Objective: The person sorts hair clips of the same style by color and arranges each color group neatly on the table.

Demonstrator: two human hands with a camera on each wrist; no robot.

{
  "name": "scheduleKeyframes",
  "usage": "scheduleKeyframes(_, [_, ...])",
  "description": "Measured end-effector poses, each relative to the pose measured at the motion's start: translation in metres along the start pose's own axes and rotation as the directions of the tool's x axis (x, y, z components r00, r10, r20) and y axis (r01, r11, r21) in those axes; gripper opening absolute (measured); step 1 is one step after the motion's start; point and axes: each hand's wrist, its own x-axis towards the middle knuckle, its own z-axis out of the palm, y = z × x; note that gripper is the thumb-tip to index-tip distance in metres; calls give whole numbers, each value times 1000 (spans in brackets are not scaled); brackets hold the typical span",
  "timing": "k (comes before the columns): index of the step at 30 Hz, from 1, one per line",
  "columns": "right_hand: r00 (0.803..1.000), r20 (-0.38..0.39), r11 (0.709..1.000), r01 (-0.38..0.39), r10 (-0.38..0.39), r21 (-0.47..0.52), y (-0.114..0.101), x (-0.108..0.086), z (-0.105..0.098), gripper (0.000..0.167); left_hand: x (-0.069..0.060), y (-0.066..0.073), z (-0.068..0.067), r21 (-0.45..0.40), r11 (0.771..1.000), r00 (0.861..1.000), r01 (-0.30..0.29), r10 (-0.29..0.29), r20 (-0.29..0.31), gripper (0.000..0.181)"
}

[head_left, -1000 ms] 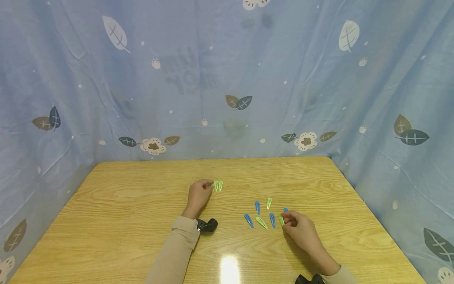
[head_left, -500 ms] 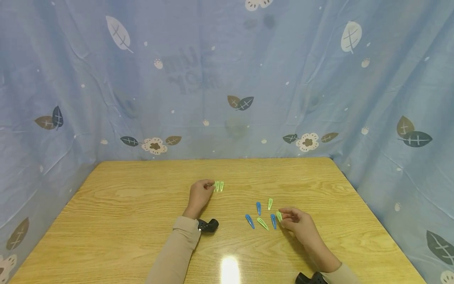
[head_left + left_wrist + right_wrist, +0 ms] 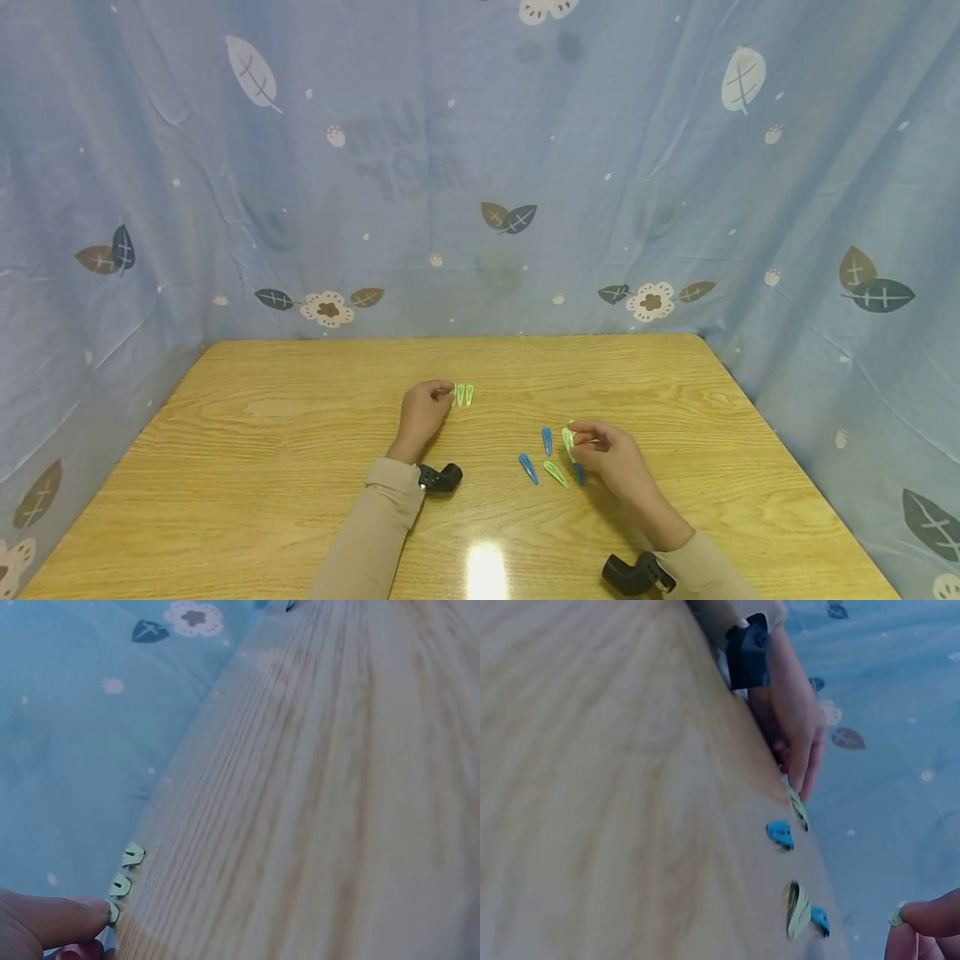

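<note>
Three light-green hair clips (image 3: pixel 461 395) lie side by side in a row; my left hand (image 3: pixel 422 417) pinches the leftmost one between thumb and finger. The left wrist view shows that clip (image 3: pixel 113 911) at the fingertips of my left hand (image 3: pixel 49 922). Raised over the scattered clips, my right hand (image 3: pixel 618 467) pinches another green clip (image 3: pixel 568 443). In the right wrist view my right hand (image 3: pixel 934 926) has this clip (image 3: pixel 898 913) at its fingertips. It partly covers a blue clip (image 3: pixel 579 475) and a green one behind.
Left of my right hand lie two blue clips, one farther back (image 3: pixel 547 441) and one nearer (image 3: pixel 528 468), and a green clip (image 3: pixel 555 473). The wooden table (image 3: pixel 262 467) meets a blue patterned curtain (image 3: pixel 450 292) at its back and sides.
My right hand has lifted a green clip from the right side of the scattered clips and carried it left and slightly back. My left hand has stayed at the row.
</note>
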Motion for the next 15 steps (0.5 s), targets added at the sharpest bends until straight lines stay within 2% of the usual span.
scheduleKeyframes(7, [999,38,998,35,-37,52,-8,15,15,34,0,0,0,-21,1000,1000,5,-5,15,17])
scheduleKeyframes(15, [999,24,990,30,-33,140,-23,33,40,35,1,0,0,-26,1000,1000,-7,7,7,16])
